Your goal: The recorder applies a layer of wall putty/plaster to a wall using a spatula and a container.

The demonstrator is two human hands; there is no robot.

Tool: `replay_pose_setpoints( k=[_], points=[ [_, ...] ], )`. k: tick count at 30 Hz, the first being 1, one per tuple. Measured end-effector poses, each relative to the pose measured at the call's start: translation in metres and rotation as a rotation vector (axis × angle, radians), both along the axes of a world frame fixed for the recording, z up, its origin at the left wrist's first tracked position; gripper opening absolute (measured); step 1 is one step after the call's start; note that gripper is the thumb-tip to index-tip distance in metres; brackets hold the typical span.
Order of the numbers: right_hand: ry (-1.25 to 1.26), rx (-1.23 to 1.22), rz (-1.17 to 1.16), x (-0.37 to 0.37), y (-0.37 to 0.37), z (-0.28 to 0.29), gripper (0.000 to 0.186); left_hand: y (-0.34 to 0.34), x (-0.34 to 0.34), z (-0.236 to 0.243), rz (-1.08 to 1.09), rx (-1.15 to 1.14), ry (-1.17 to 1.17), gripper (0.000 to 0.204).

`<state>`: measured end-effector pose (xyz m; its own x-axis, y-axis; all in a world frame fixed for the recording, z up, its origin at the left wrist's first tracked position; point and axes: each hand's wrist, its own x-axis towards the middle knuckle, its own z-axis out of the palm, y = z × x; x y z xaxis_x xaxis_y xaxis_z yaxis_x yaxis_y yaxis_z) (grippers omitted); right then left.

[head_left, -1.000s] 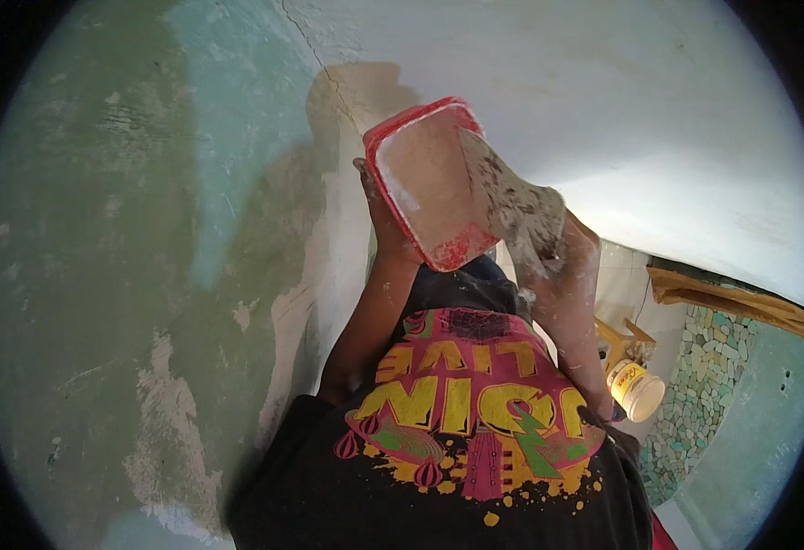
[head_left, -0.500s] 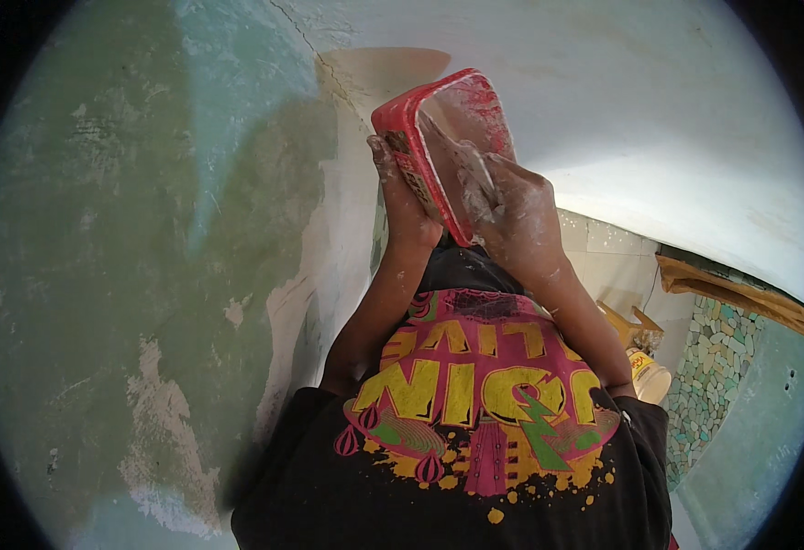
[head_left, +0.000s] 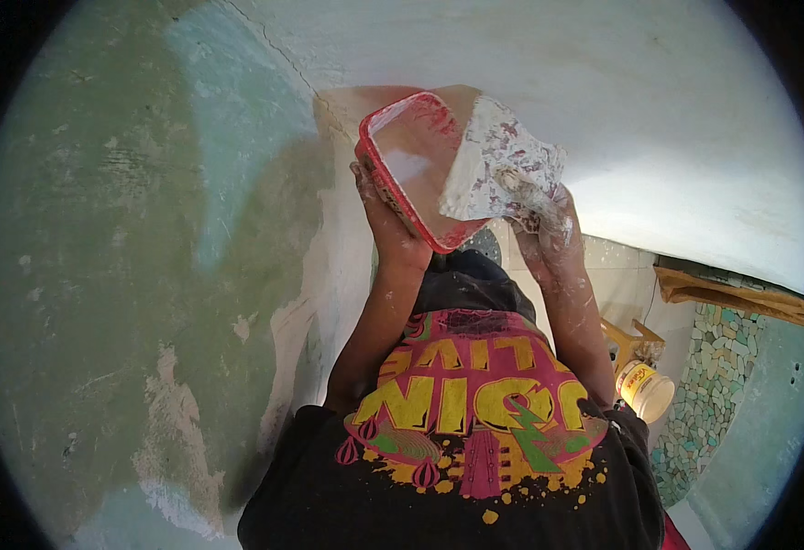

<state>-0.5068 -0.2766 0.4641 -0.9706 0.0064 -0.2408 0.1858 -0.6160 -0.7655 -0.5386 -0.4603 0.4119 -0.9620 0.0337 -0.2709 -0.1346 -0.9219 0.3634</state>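
Observation:
My left hand (head_left: 389, 225) grips a red rectangular plastic tub (head_left: 383, 171) from its left side and underneath, tilting its mouth toward the right. White paste coats its inside, with a paler lump toward the left wall. In my right hand (head_left: 550, 234) is a broad putty knife (head_left: 501, 151), its blade thickly smeared with white putty. The blade overlaps the tub's right rim; whether they touch I cannot tell. Putty also covers the fingers of my right hand, which are closed round the knife's handle end, mostly hidden.
A green wall (head_left: 99, 275) with bare scraped patches stands close on the left. A whitish wall (head_left: 659, 101) rises ahead and right, with a crack near the corner. Lower right are a yellow-labelled bucket (head_left: 645, 390), a wooden stool (head_left: 620, 344) and pebble-patterned flooring (head_left: 709, 367).
The putty knife has come up out of the tub and turned, showing its loaded blade. My right hand has moved right and down. The tub has shifted slightly left and down.

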Motion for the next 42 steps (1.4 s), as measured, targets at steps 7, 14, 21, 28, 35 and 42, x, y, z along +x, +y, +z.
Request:
replay_pose_setpoints(
  k=[7,14,21,28,35,42],
  points=[
    [-0.067,0.111,-0.088,0.029,-0.005,-0.001,0.052,0.009,-0.004,0.035,-0.067,0.241,0.115,0.061],
    [0.654,0.205,-0.129,0.01,-0.027,0.163,0.064,-0.003,0.051,0.043,-0.189,0.26,0.002,0.058],
    [1.84,1.501,-0.596,-0.086,-0.042,0.309,0.039,-0.006,0.039,0.051,-0.255,0.145,-0.042,0.074],
    [1.848,2.224,-0.642,-0.105,-0.047,0.348,0.032,-0.007,0.035,0.047,-0.282,0.215,-0.045,0.074],
    [1.78,2.243,-0.811,-0.091,-0.057,0.349,0.029,-0.005,0.031,0.032,-0.297,0.204,-0.107,0.071],
    [1.796,2.32,-0.769,-0.092,-0.077,0.336,0.027,-0.007,0.029,0.021,-0.294,0.233,-0.141,0.071]
  ],
)
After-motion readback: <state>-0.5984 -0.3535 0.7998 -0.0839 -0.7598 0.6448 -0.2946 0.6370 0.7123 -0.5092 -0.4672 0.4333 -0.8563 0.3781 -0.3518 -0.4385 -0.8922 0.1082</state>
